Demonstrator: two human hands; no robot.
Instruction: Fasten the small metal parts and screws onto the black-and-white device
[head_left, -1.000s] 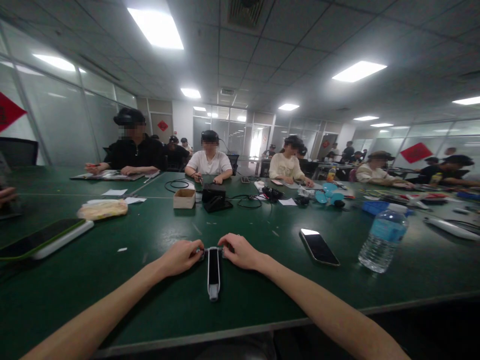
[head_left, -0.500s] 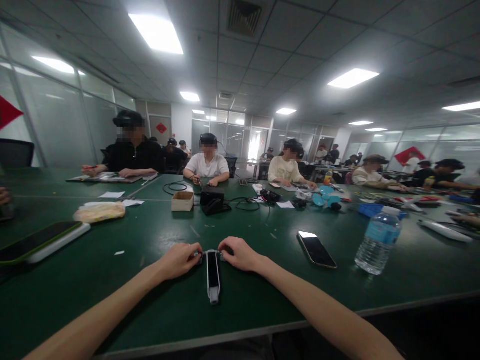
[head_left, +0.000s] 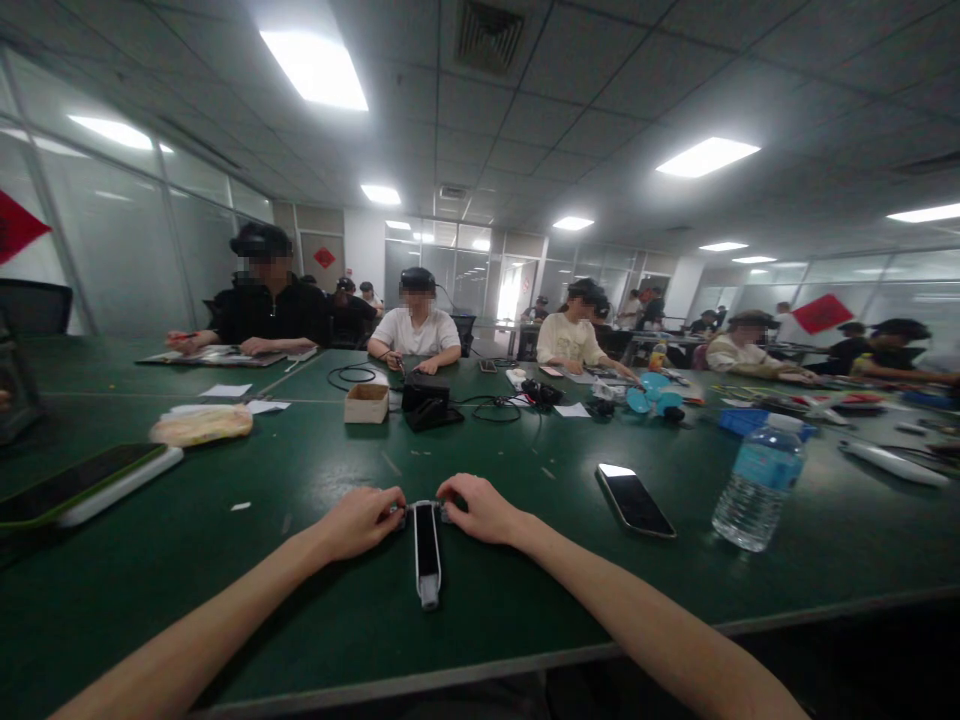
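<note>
left hand (head_left: pixel 364 520) pinching device's (head_left: pixel 427 550) far end, fingers curled narrow | right hand (head_left: pixel 480 507) gripping opposite side | device lying flat on table (head_left: pixel 225 560), between hands | advice: keeping both grips even, pressing level

Phone (head_left: pixel 635 498) and bottle (head_left: pixel 759 482) rightward

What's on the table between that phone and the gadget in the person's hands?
Nothing: the head view shows only bare green table between the phone and the black-and-white device.
</note>
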